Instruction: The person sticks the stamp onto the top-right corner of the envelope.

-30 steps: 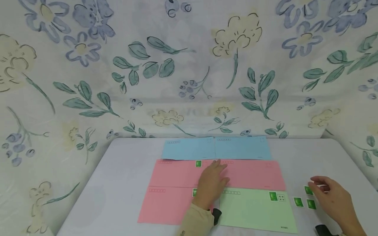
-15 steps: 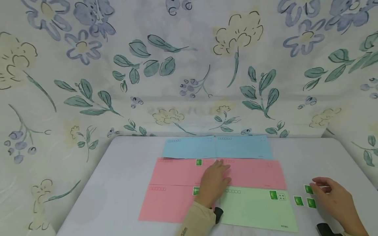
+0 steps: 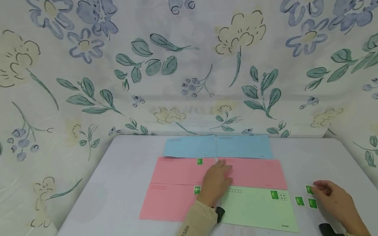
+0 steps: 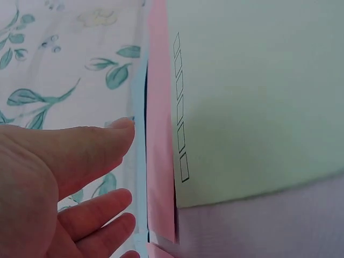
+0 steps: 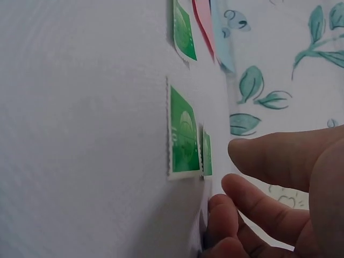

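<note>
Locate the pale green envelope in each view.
Head: pale green envelope, lower right of centre.
Left wrist: upper right, cut off by the frame.
Right wrist: not in it.
Shared landmark: floral cloth, behind the table in head, left in left wrist, right in right wrist.

The loose stamps (image 3: 299,201) are bright green with white toothed edges. The upper envelopes (image 3: 192,147) are sky blue, three other envelopes (image 3: 252,173) are pink, and the last envelope (image 3: 257,209) is pale green, printed with a row of dark-outlined boxes (image 4: 180,102). The white backdrop cloth (image 3: 165,90) carries blue and pale yellow flowers, blue berries and green leaves. The counter (image 3: 118,173) is white; the sleeve (image 3: 199,218), beige.
</note>
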Tool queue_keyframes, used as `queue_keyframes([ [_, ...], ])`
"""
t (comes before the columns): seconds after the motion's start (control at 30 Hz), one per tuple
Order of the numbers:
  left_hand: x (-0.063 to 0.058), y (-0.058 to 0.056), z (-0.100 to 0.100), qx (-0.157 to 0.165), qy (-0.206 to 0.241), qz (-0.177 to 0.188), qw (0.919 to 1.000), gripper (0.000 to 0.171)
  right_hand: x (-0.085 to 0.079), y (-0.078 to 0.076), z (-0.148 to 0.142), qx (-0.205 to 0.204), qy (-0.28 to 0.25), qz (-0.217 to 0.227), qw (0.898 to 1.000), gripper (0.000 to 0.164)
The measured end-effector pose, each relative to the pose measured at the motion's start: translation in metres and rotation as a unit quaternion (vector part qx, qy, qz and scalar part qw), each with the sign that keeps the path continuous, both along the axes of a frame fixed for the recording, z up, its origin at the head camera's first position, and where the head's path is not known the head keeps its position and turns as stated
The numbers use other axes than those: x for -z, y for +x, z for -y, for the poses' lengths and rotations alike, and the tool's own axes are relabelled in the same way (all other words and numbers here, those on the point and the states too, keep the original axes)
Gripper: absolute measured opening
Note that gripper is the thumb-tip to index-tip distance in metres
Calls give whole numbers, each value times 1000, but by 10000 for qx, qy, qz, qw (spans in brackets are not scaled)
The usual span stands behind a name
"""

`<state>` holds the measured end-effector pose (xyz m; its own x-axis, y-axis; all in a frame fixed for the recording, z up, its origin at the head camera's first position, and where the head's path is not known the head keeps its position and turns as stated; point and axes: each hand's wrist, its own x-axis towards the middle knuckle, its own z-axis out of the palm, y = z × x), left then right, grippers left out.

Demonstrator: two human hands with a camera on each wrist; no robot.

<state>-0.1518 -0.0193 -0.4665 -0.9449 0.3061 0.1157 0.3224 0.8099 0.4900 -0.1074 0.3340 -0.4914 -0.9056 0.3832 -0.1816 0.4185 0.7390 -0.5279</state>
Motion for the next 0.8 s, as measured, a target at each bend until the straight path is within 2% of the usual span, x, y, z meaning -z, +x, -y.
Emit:
queue_keyframes([
  [0.13, 1, 0, -2, 19, -126, 33, 9999, 39, -1, 2, -2, -157, 40, 34, 9999, 51],
  [0.37, 1, 1, -4, 171, -604, -269, 9977, 37, -1, 3, -6, -338, 2, 209, 9992, 52],
  [0.8, 5, 1, -5, 210, -718, -204, 9970, 34, -2, 3, -10, -731, 128, 125, 9972, 46],
])
